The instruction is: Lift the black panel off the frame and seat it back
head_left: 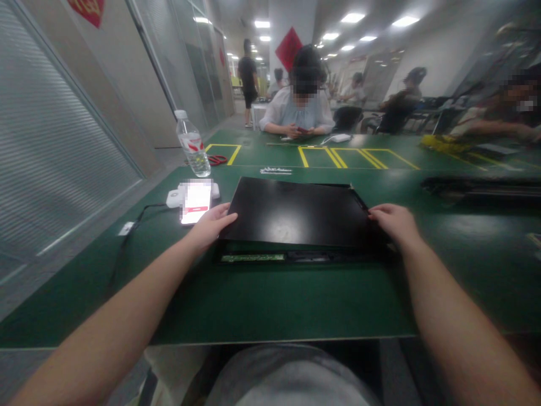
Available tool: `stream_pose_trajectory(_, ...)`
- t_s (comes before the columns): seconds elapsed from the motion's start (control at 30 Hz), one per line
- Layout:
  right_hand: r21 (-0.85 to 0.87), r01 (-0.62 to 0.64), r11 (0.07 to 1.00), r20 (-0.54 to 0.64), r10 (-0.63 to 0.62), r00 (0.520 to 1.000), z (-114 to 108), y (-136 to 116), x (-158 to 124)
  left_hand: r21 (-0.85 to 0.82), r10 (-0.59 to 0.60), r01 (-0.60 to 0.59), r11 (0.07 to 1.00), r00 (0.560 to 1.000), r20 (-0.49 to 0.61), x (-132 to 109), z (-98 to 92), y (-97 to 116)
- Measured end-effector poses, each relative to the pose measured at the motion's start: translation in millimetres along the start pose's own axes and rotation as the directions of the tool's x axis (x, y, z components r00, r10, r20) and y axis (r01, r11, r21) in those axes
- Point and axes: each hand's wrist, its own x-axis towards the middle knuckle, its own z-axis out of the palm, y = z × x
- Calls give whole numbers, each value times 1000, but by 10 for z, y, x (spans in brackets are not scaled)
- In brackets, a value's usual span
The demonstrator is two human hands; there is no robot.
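Note:
A flat, glossy black screen panel is slightly tilted above a shallow black frame, covering most of it. Along the frame's near side a strip of green circuit board shows. My left hand grips the panel's left edge, thumb on top and fingers beneath. At the opposite side my right hand is closed in a pinch on the panel's right edge, close to the frame's side; its fingertips are partly hidden.
On the green table, a lit phone leans by a white device with a black cable. Beyond stand a water bottle and red-handled scissors. A dark long object lies right. A person sits opposite.

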Motion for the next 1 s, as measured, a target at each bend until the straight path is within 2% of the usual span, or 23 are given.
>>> stream_pose_trajectory(0.2, 5, 1, 1000, 2, -1, 1000, -9, -8, -11, 2, -9, 9, 1000, 999, -45, -23, 46, 27)
stream_pose_trajectory(0.57, 19, -60, 998, 33, 59, 998, -36, -72, -40, 11, 2, -2, 1000, 999, -38, -6, 7, -4)
stream_pose_trajectory(0.7, 85, -88, 993, 47, 84, 995, -37, -34, -23, -1, 6, -6, 1000, 1000, -20, 0, -3, -10)
stream_pose_trajectory(1.0, 146, -91, 985, 27, 88, 996, 37, 106, 58, -30, 9, -11, 999, 997, -80, 0, 59, -1)
